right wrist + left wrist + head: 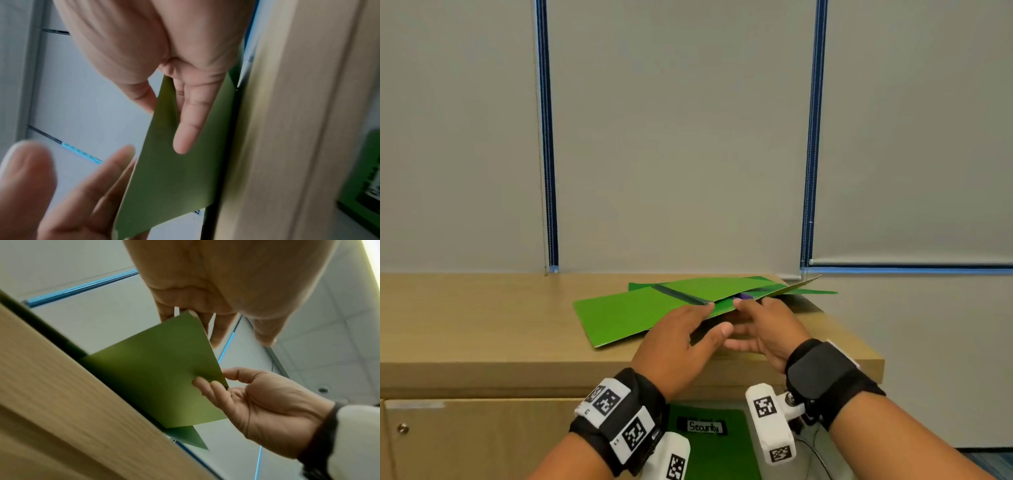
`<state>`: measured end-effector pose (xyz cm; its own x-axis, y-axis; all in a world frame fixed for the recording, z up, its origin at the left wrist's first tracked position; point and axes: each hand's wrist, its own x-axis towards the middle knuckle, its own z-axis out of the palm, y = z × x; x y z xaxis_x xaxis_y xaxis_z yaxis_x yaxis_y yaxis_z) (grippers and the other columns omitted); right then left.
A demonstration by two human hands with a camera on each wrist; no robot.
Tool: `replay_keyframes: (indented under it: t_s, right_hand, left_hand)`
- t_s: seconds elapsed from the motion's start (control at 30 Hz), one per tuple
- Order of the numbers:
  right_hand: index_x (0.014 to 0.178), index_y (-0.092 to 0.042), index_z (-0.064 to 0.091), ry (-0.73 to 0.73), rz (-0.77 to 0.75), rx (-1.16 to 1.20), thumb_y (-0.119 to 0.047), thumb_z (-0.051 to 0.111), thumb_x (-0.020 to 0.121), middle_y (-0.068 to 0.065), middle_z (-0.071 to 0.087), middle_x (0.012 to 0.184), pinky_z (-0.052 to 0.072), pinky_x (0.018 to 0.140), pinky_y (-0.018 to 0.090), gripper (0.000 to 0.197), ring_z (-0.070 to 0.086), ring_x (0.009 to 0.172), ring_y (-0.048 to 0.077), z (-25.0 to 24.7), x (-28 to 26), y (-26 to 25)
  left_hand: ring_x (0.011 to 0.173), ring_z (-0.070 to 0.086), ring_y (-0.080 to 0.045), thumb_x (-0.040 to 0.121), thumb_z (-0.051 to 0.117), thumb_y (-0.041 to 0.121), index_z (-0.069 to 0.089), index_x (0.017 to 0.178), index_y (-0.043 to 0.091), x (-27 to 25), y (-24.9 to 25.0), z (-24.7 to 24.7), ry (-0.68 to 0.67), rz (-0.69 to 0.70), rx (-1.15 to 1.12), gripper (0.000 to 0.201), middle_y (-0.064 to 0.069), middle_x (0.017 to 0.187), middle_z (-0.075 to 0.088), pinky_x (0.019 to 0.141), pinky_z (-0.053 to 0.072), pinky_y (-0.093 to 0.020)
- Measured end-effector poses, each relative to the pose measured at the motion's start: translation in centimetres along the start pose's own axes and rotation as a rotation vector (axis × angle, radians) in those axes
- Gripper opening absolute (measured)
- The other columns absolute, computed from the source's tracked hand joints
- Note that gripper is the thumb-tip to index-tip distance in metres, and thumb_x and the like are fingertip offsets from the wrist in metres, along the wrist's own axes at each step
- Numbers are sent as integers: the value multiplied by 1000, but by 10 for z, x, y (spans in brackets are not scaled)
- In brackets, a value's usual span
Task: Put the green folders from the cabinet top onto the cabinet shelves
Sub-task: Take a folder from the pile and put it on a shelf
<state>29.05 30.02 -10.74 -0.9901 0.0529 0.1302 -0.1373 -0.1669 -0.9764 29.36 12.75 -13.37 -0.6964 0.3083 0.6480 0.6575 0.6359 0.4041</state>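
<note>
Head view: flat green card folder with a dark spine strip (640,315) lies on the light wooden cabinet top (482,318), its near right corner sticking out past the front edge at about 6 o'clock. More green folders (726,286) fan out underneath it toward 1 o'clock, one flap tilted up. Left hand (678,346) rests on top of the overhanging corner, fingers mostly straight, thumb below the edge. Right hand (767,329) pinches the same corner from the 3 o'clock side, fingers under and thumb over (left wrist view shows this best). Something small and purple sits at the folder edge between the hands, too small to tell. Below the top, at 6 o'clock, a green folder labelled "Security" (705,442) stands inside the cabinet.
</note>
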Motion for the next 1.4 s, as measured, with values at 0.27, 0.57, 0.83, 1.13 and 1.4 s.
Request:
replay_keyframes:
  t_s: [0.27, 0.57, 0.83, 1.13, 1.4]
  right_hand:
    - [106, -6, 54, 90, -269, 100, -14, 43, 93, 14, 69, 95, 54, 53, 29, 19, 72, 77, 25, -3, -20, -90]
    - [118, -8, 54, 45, -412, 89, -40, 51, 95, 16, 70, 101, 58, 58, 32, 40, 73, 76, 23, -6, -54, -142]
    - [131, -14, 48, 157, -323, -322, -49, 65, 84, 8, 53, 131, 53, 94, 42, 60, 57, 113, 19, -27, -51, -102]
    - [137, -21, 42, -20, -167, 10, -64, 65, 71, 6, 46, 140, 48, 99, 55, 82, 49, 126, 28, -34, -37, -75]
    - [110, 6, 66, 26, -296, 292, -19, 73, 80, 24, 70, 110, 56, 88, 48, 39, 70, 96, 32, -11, -44, -94]
  left_hand:
    - [141, 28, -8, 89, 57, 50, 25, 150, 32, 7, -15, -31, 73, -32, -34, 71, 12, 152, 34, 117, 25, -34]
    - [54, 47, -23, 100, 44, 25, 50, 82, 22, 23, -5, -52, 325, 38, -27, 19, 1, 56, 49, 53, 38, -37]
    - [47, 33, -12, 100, 45, 25, 44, 78, 16, 31, 32, -84, 604, 54, -141, 23, 4, 53, 36, 48, 29, -25]
    - [66, 37, -27, 94, 43, 50, 37, 81, 7, 38, 45, -82, 583, 19, -556, 46, -10, 71, 36, 71, 50, -60]
    - [77, 50, -19, 84, 57, 50, 44, 83, 5, 16, 35, -33, 352, -233, -722, 47, -14, 79, 52, 83, 48, -59]
